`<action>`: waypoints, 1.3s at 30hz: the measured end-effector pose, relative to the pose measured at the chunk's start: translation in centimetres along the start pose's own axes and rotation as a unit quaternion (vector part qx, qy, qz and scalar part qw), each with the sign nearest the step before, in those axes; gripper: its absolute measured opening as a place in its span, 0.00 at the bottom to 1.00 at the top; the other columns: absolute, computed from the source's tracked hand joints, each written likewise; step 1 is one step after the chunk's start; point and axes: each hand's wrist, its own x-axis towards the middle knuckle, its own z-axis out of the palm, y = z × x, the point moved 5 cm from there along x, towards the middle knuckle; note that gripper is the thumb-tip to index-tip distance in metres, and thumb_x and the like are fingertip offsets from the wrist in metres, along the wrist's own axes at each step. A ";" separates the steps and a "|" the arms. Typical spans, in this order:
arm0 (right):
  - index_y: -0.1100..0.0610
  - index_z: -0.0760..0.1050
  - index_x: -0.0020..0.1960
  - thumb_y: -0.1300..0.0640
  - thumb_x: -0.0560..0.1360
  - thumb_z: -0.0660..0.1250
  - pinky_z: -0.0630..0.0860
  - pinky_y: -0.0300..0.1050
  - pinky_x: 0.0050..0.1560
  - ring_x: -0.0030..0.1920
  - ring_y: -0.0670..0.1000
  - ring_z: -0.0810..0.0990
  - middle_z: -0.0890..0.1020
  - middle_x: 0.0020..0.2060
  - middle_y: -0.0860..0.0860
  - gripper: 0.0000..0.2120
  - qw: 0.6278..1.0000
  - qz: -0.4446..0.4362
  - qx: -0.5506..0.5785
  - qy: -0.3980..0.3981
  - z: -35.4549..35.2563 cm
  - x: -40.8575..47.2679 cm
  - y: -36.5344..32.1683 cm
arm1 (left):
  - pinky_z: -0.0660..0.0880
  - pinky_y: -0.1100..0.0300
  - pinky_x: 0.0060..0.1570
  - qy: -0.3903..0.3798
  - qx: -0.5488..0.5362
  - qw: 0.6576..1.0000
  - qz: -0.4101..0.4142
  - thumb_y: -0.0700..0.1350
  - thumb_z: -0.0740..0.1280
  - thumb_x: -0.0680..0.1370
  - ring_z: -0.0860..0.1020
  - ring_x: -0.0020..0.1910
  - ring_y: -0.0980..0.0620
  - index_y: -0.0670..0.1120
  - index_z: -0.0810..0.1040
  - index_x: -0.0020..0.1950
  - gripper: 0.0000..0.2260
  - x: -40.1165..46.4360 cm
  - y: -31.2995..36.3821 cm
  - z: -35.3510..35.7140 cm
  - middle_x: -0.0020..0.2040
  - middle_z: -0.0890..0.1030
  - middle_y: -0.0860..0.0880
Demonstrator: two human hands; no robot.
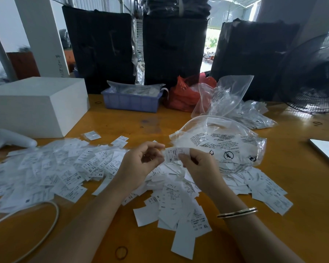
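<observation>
Nearest, a thin rubber band (pixel 121 252) lies as a ring on the glossy orange tabletop (pixel 311 196). Flat white paper labels (pixel 171 202) lie in loose heaps, and much of their print is too blurred to read. Above them the left hand (pixel 141 160) and right hand (pixel 198 165) pinch one small label (pixel 174 154) marked XL, each grip narrow on an edge. Behind lie a crinkled clear plastic bag (pixel 226 145) and a blue ribbed tray (pixel 131 102).

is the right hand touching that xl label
Touching. The head view shows the right hand pinching the XL label at its right edge, thumb and fingertip closed on the paper with no gap.
</observation>
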 end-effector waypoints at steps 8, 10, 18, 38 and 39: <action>0.57 0.75 0.35 0.58 0.78 0.64 0.60 0.33 0.23 0.22 0.42 0.65 0.73 0.22 0.44 0.13 0.995 0.021 0.075 0.060 -1.1 0.2 0.2 | 0.78 0.66 0.48 -0.003 0.004 1.000 -0.001 0.38 0.72 0.73 0.80 0.43 0.60 0.59 0.77 0.51 0.16 0.1 -0.2 0.1 0.41 0.81 0.60; 0.64 0.76 0.37 0.57 0.78 0.64 0.60 0.38 0.25 0.24 0.43 0.64 0.72 0.24 0.48 0.13 0.998 0.015 0.045 0.031 -0.5 0.1 0.1 | 0.79 0.63 0.49 0.000 0.012 1.000 0.009 0.38 0.72 0.73 0.81 0.44 0.59 0.59 0.77 0.51 0.16 0.1 -0.3 0.1 0.41 0.82 0.60; 0.67 0.75 0.37 0.58 0.78 0.64 0.58 0.35 0.25 0.24 0.44 0.62 0.73 0.26 0.57 0.15 0.999 -0.025 -0.028 -0.008 0.3 -0.1 0.0 | 0.77 0.68 0.47 0.003 0.011 1.000 0.007 0.37 0.72 0.73 0.81 0.45 0.59 0.60 0.77 0.51 0.17 0.1 -0.4 0.0 0.42 0.82 0.60; 0.68 0.75 0.38 0.55 0.77 0.63 0.68 0.50 0.35 0.31 0.55 0.70 0.76 0.32 0.67 0.16 0.986 0.042 0.148 0.069 -0.5 0.0 -0.4 | 0.77 0.68 0.45 -0.018 -0.048 0.998 -0.023 0.49 0.69 0.72 0.83 0.46 0.58 0.56 0.79 0.50 0.08 0.0 0.0 0.4 0.43 0.85 0.58; 0.68 0.75 0.39 0.55 0.77 0.63 0.68 0.50 0.35 0.31 0.55 0.70 0.75 0.32 0.67 0.16 0.984 0.046 0.157 0.067 -0.5 0.0 -0.3 | 0.77 0.69 0.45 -0.018 -0.045 0.999 -0.021 0.48 0.69 0.72 0.83 0.46 0.58 0.57 0.79 0.50 0.08 0.0 0.0 0.4 0.43 0.85 0.58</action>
